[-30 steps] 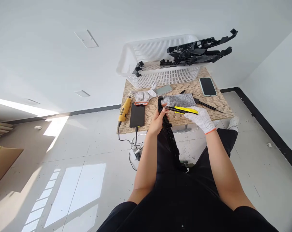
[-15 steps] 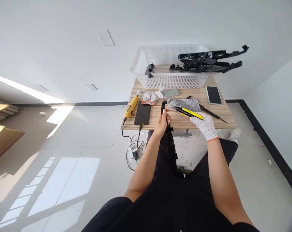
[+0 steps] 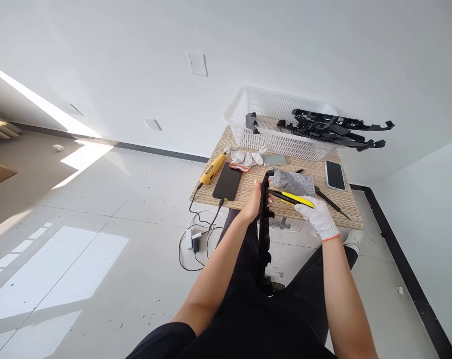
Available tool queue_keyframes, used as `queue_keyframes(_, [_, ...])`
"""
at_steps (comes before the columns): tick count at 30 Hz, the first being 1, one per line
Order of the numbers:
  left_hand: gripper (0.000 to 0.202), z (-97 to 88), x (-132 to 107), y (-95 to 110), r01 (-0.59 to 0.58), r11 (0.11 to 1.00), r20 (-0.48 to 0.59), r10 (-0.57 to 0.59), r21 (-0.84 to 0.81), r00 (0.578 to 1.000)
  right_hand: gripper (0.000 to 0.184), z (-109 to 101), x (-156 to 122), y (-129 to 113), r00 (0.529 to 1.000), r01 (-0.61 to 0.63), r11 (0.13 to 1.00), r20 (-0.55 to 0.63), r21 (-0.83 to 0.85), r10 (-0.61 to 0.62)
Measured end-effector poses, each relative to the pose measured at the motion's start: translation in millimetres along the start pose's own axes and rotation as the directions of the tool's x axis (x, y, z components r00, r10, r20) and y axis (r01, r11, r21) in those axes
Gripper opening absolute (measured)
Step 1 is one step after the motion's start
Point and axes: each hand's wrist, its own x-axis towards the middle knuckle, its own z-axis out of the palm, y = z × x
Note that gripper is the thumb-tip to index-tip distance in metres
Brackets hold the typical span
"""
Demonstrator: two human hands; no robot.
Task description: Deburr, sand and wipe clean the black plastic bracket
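Observation:
My bare left hand [image 3: 253, 202] is closed around the upper part of a long black plastic trim piece [image 3: 263, 234], which runs down between my legs toward my lap. My right hand [image 3: 317, 215], in a white knit glove with an orange cuff, grips a yellow-and-black utility knife [image 3: 295, 199]. The knife points left, and its front end meets the black piece beside my left fingers; whether the blade touches it I cannot tell. Behind the knife lies a grey speckled cloth [image 3: 293, 182] on the table.
A white plastic basket [image 3: 244, 130] with several black trim pieces [image 3: 334, 130] stands at the table's back. On the wooden table [image 3: 244, 197] lie a yellow rotary tool [image 3: 213, 169], a black power bank [image 3: 227, 183], a white glove [image 3: 246, 158], a phone [image 3: 335, 175] and a screwdriver [image 3: 332, 202]. Cables hang at left.
The utility knife has come up against the black trim piece, which now stands more upright with its edge facing the knife. My view has tilted and shifted.

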Motion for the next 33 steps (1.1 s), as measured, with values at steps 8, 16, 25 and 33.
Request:
queue_keyframes(8, [0.042, -0.9, -2.7, -3.1, -0.071, 0.996, -0.002, 0.072, 0.061, 0.997, 0.050, 10.5, -3.4, 3.3, 0.986, 0.124, 0.990, -0.106, -0.069, -0.131])
queue_keyframes(16, [0.039, -0.4, -3.3, -3.5, -0.084, 0.991, -0.055, 0.090, 0.104, 0.994, 0.050, 9.6, -4.4, 2.4, 0.985, 0.105, 0.994, -0.140, -0.005, -0.105])
queue_keyframes(25, [0.038, -0.1, -4.2, -4.3, -0.100, 0.991, -0.065, 0.106, 0.084, 0.992, 0.051, 11.1, -5.9, -2.9, 0.985, 0.094, 0.995, -0.148, 0.017, -0.090])
queue_keyframes(33, [0.037, 2.9, -5.0, -3.6, -0.095, 0.992, -0.086, 0.102, 0.085, 0.991, 0.047, 9.8, -5.7, -1.5, 0.985, 0.139, 0.989, -0.097, -0.048, -0.143])
